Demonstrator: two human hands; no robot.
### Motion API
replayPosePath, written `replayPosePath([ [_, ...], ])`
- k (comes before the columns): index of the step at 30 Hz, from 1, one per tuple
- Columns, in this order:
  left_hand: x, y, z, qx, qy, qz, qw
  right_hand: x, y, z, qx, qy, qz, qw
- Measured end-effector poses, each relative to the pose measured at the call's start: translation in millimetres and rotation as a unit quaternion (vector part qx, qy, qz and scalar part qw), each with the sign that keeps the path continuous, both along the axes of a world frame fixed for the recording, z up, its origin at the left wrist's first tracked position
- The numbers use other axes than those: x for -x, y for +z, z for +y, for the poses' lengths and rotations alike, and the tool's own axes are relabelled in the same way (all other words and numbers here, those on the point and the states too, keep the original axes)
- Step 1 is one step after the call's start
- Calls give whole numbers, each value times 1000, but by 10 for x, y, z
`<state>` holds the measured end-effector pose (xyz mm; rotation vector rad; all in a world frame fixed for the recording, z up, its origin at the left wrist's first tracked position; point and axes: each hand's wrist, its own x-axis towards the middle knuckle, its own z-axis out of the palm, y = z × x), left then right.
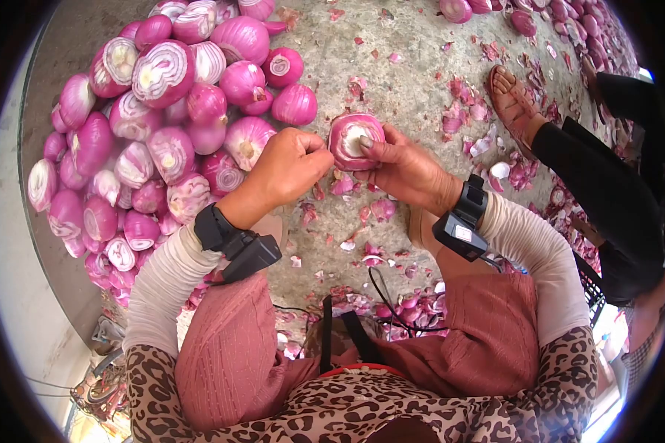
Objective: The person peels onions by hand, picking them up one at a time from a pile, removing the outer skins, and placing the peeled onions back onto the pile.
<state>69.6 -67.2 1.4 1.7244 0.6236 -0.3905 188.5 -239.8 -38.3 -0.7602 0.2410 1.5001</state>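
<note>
A red onion (351, 131) with a pale cut face turned up is in my right hand (410, 168). My right thumb presses on that face while the fingers hold the onion from the side and below. Close against the onion's left side is my left hand (292, 164), its fingers curled into a pinch. What the left fingers grip, if anything, is hidden. Just left of my left hand lies a large heap of peeled red onions (171, 144), several with cut ends showing white rings.
Onion skins (462, 111) litter the concrete floor (414, 66). More red onions (584, 29) are piled at the far right. Another person's sandalled foot (511, 100) and dark-trousered legs (587, 166) are on the right. A black cable (383, 292) hangs between my knees.
</note>
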Motion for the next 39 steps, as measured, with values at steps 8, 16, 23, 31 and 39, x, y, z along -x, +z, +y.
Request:
replayPosePath([
  [8,208,-111,72,148,75,95,982,-327,71,-104,-102,-40,23,994],
  [16,-11,254,6,166,52,-41,984,-252,64,-88,-96,30,101,990],
  [23,-65,285,-40,88,-4,-33,996,-103,194,5,-91,41,-14,995],
  [31,1,138,-145,-59,-21,-152,986,-83,285,20,-27,94,-191,977],
  [39,13,206,-197,-126,-59,-96,986,-10,256,64,-38,138,-380,914],
])
